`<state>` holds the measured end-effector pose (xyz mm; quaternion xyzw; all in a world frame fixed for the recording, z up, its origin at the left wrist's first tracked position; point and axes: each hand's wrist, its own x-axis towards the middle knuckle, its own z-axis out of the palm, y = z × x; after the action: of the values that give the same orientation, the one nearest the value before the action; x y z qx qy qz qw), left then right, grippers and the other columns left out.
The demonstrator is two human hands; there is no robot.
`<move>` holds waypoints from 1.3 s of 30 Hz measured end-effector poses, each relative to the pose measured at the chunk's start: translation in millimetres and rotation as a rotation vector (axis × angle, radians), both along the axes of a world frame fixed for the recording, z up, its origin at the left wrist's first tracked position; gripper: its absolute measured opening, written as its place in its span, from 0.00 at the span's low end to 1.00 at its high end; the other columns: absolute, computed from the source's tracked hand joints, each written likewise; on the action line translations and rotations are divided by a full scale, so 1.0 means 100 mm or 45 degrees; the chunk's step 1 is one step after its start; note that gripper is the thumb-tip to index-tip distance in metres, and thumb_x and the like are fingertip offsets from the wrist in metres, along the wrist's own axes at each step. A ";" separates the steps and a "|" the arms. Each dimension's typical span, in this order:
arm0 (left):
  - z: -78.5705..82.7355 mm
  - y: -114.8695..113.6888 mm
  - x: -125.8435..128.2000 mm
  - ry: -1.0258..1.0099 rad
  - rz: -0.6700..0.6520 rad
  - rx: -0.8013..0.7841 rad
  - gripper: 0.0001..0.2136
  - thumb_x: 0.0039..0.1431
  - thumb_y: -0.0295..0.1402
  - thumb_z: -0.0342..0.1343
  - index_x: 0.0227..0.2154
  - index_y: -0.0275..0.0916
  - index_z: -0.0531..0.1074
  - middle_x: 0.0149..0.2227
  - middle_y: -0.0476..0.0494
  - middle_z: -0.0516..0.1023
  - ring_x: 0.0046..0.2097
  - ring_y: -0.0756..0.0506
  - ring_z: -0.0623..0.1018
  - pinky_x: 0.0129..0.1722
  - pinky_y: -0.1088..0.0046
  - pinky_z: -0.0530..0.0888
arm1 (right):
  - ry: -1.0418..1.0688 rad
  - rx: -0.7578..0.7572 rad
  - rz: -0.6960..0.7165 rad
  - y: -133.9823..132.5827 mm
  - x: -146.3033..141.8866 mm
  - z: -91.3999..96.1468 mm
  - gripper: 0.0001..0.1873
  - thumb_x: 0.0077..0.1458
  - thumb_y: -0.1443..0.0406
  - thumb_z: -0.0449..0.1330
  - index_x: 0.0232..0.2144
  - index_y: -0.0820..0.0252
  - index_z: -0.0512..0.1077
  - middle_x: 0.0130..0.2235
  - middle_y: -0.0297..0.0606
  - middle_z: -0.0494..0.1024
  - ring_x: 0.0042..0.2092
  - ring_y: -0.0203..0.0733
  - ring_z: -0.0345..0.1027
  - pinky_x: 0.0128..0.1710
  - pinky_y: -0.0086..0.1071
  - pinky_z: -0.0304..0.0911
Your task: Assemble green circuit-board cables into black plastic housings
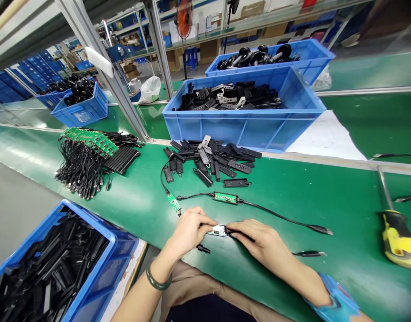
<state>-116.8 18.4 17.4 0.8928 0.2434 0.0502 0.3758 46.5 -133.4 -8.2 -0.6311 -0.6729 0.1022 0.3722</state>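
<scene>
My left hand (188,230) and my right hand (259,241) meet at the near edge of the green belt (326,197), both pinched on a small black housing with a cable (219,230). A black plug end (202,248) dangles just below my left hand. Right behind my hands lie two small green circuit boards with black cables, one board (225,197) flat in the middle, the other board (174,202) further left. A pile of loose black plastic housings (212,161) lies beyond them.
A big blue bin of black housings (242,120) stands behind the pile, another blue bin (275,56) further back. A bundle of wired green boards (91,154) lies at left. A blue bin of black parts (54,268) sits at lower left. A yellow screwdriver (398,237) rests at right.
</scene>
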 end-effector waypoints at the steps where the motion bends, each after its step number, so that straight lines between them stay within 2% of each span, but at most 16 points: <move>1: 0.00 0.00 0.00 0.004 0.000 0.007 0.10 0.55 0.23 0.63 0.39 0.42 0.82 0.34 0.45 0.78 0.38 0.46 0.77 0.40 0.72 0.70 | -0.047 0.031 0.007 0.00 0.00 -0.02 0.12 0.67 0.67 0.50 0.42 0.61 0.74 0.33 0.39 0.81 0.33 0.40 0.74 0.34 0.34 0.68; 6: 0.01 0.00 0.01 0.007 -0.018 0.036 0.10 0.55 0.23 0.63 0.39 0.41 0.82 0.33 0.46 0.78 0.37 0.46 0.77 0.40 0.72 0.71 | -0.149 0.176 0.134 0.00 0.03 -0.10 0.13 0.69 0.67 0.47 0.45 0.62 0.71 0.38 0.41 0.81 0.38 0.39 0.74 0.38 0.35 0.65; 13: -0.01 0.00 0.00 -0.020 -0.005 0.011 0.10 0.55 0.23 0.63 0.39 0.43 0.82 0.33 0.46 0.78 0.37 0.47 0.77 0.40 0.73 0.72 | -0.325 0.160 0.214 0.02 0.12 -0.01 0.15 0.69 0.68 0.46 0.41 0.64 0.73 0.34 0.41 0.80 0.34 0.39 0.71 0.33 0.35 0.59; 17: -0.03 0.00 0.01 -0.033 -0.003 -0.002 0.10 0.55 0.24 0.63 0.39 0.42 0.82 0.32 0.46 0.77 0.37 0.47 0.76 0.40 0.73 0.72 | -0.694 0.215 0.190 0.02 -0.02 0.08 0.22 0.68 0.73 0.41 0.38 0.71 0.76 0.29 0.44 0.78 0.30 0.42 0.69 0.28 0.36 0.57; 20: -0.03 0.01 0.01 -0.027 -0.008 -0.018 0.09 0.55 0.25 0.63 0.39 0.41 0.82 0.32 0.45 0.77 0.37 0.47 0.76 0.40 0.73 0.71 | -0.914 0.191 0.172 0.06 -0.07 0.15 0.22 0.62 0.78 0.43 0.35 0.74 0.78 0.26 0.47 0.77 0.28 0.45 0.68 0.28 0.37 0.59; 22: -0.02 0.02 0.02 -0.020 -0.012 -0.023 0.09 0.55 0.24 0.63 0.38 0.41 0.82 0.33 0.45 0.77 0.37 0.46 0.77 0.40 0.73 0.71 | -0.822 0.054 0.201 0.10 -0.02 0.20 0.19 0.61 0.77 0.47 0.33 0.68 0.79 0.25 0.43 0.77 0.27 0.44 0.69 0.27 0.37 0.60; 24: -0.01 0.02 0.03 -0.017 -0.018 -0.027 0.09 0.55 0.24 0.63 0.38 0.41 0.82 0.33 0.45 0.78 0.38 0.46 0.77 0.40 0.72 0.71 | -0.577 -0.134 0.243 0.14 0.06 0.24 0.13 0.61 0.73 0.54 0.33 0.60 0.79 0.29 0.39 0.78 0.30 0.42 0.71 0.29 0.34 0.63; 26: 0.01 0.02 0.03 -0.014 -0.020 -0.031 0.09 0.55 0.24 0.63 0.37 0.41 0.82 0.33 0.45 0.78 0.38 0.46 0.77 0.42 0.71 0.71 | -0.344 -0.262 0.225 0.17 0.10 0.24 0.07 0.59 0.68 0.61 0.39 0.55 0.78 0.38 0.38 0.80 0.38 0.43 0.73 0.36 0.34 0.67; 27: 0.02 0.01 0.01 -0.015 -0.011 -0.041 0.09 0.55 0.24 0.63 0.38 0.41 0.81 0.33 0.45 0.78 0.38 0.46 0.77 0.42 0.71 0.71 | -0.270 -0.278 0.194 0.17 0.09 0.22 0.11 0.57 0.67 0.63 0.44 0.56 0.76 0.43 0.40 0.79 0.42 0.44 0.73 0.40 0.35 0.68; 29: 0.05 0.01 -0.04 -0.029 0.015 -0.110 0.11 0.54 0.24 0.63 0.41 0.40 0.80 0.35 0.46 0.78 0.39 0.46 0.77 0.42 0.72 0.72 | -0.204 -0.230 0.127 0.14 0.01 0.15 0.19 0.58 0.67 0.62 0.52 0.60 0.71 0.46 0.44 0.77 0.45 0.46 0.72 0.43 0.37 0.69; 33: 0.12 0.02 -0.20 -0.060 0.094 -0.366 0.21 0.48 0.20 0.63 0.46 0.40 0.75 0.43 0.44 0.78 0.44 0.47 0.77 0.36 0.77 0.74 | -0.303 -0.036 0.095 0.06 -0.16 -0.03 0.14 0.64 0.70 0.52 0.48 0.59 0.73 0.43 0.45 0.78 0.41 0.45 0.72 0.39 0.38 0.68; 37: 0.09 0.01 -0.30 0.022 0.252 -0.434 0.07 0.51 0.23 0.63 0.34 0.36 0.79 0.31 0.46 0.81 0.32 0.48 0.79 0.33 0.77 0.74 | -0.426 0.074 0.076 0.04 -0.17 -0.06 0.15 0.64 0.70 0.50 0.46 0.59 0.75 0.42 0.46 0.78 0.40 0.45 0.71 0.37 0.37 0.65; 39: 0.03 -0.01 -0.32 -0.026 0.320 -0.449 0.03 0.52 0.25 0.63 0.31 0.36 0.80 0.29 0.46 0.82 0.31 0.48 0.80 0.33 0.76 0.75 | -0.447 0.073 0.082 0.06 -0.16 -0.04 0.15 0.64 0.70 0.50 0.45 0.60 0.76 0.41 0.46 0.78 0.40 0.45 0.71 0.37 0.37 0.65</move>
<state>-148.3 16.9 19.9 0.7753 0.3540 0.0623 0.5193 31.0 -127.7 -12.0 -0.6062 -0.7502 -0.0169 0.2635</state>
